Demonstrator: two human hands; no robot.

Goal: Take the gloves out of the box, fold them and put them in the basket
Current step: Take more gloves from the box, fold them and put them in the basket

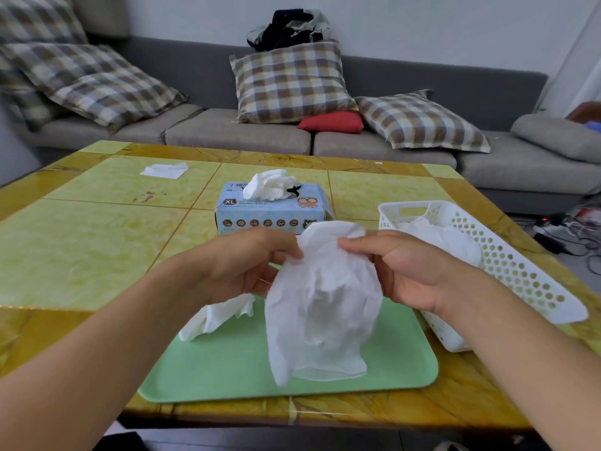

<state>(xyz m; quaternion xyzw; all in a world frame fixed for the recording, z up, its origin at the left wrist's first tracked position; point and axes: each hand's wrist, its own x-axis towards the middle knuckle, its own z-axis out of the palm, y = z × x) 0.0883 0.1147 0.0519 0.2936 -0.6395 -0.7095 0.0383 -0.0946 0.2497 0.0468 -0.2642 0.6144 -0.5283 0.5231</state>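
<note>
Glove point(322, 307) is pinched at its top edge by both hands, left point(250, 265) and right point(406, 271), mid-frame over the tray point(406, 362). Thin, floppy stuff; the fold could easily be lost before the basket point(507, 258) at right is reached.

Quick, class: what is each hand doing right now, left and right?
Left hand: pinches the top edge of the glove, held above the tray.
Right hand: pinches the same glove's top edge from the other side.
</note>
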